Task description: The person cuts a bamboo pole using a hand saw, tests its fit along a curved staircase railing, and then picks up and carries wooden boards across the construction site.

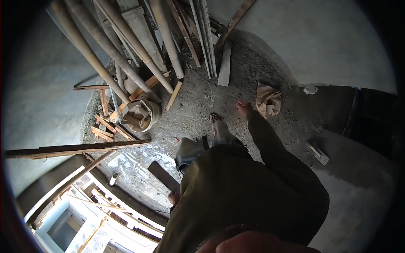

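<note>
My left hand (172,198) is low at my left side, partly hidden by my sleeve. Its curled fingers meet the lower end of a dark, flat rectangular board (163,175) and look closed on it, though the grip itself is small and partly hidden. My right hand (244,109) is out in front of me with its fingers curled in, and nothing shows in it. Just beyond it, a crumpled brown paper sack (268,100) lies on the rough floor. One sandalled foot (214,117) is forward.
Long bamboo poles (122,63) and metal lengths (204,38) lean ahead. A bucket (154,116) of scraps stands by broken wood pieces (103,128). At left, a timber beam (84,147) juts across near a bright opening. A plastering float (317,154) lies at right.
</note>
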{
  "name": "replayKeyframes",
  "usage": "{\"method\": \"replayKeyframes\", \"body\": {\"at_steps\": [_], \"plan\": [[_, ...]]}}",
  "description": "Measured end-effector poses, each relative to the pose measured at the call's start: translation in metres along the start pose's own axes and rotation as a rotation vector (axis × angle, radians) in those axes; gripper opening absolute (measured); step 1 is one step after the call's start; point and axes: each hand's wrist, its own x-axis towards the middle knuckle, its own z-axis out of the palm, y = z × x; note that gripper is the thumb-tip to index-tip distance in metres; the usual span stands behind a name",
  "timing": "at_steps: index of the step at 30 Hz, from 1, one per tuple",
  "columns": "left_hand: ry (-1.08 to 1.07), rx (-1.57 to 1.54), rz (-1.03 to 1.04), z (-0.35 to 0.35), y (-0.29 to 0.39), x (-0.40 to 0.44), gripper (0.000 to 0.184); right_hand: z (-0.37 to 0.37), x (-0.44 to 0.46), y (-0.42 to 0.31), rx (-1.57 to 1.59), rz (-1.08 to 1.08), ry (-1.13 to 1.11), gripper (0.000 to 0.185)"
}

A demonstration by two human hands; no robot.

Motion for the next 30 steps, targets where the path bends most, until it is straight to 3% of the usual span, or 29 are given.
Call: {"method": "replayKeyframes", "body": {"at_steps": [5,7,10,13,16,18,20,22,25,27,30], "plan": [[0.003,-0.011,0.006,-0.022,0.080,0.018,0.045,-0.043,0.028,0.003,-0.059,0.145,0.024,0.051],[-0.012,0.008,-0.065,-0.028,0.112,0.027,0.046,-0.052,0.028,0.009,-0.024,0.182,-0.114,0.042],[-0.066,0.000,-0.051,-0.036,0.155,0.042,0.046,-0.050,0.023,0.023,-0.061,0.212,0.000,0.034],[-0.171,0.056,0.017,-0.036,0.187,0.080,0.045,-0.053,0.014,0.031,0.162,0.215,-0.022,0.036],[-0.221,0.062,0.066,-0.042,0.227,0.111,0.044,-0.071,0.008,0.045,0.243,0.409,0.005,0.030],[-0.204,0.123,0.140,-0.045,0.249,0.137,0.042,-0.078,0.024,0.082,0.181,0.339,-0.043,0.026],[-0.200,0.130,0.201,-0.063,0.277,0.149,0.042,-0.080,0.057,0.164,-0.069,0.005,-0.162,0.021],[-0.161,0.109,0.256,-0.080,0.298,0.151,0.040,-0.086,0.068,0.150,-0.103,-0.056,-0.172,0.016],[-0.172,0.118,0.180,-0.095,0.326,0.139,0.034,-0.104,0.062,0.069,0.398,0.332,-0.008,0.025],[-0.158,0.145,0.167,-0.090,0.333,0.128,0.034,-0.117,0.074,0.036,0.476,0.389,0.019,0.033],[-0.131,0.123,0.075,-0.072,0.326,0.089,0.035,-0.128,0.123,0.048,0.247,0.332,-0.106,0.045]]}}
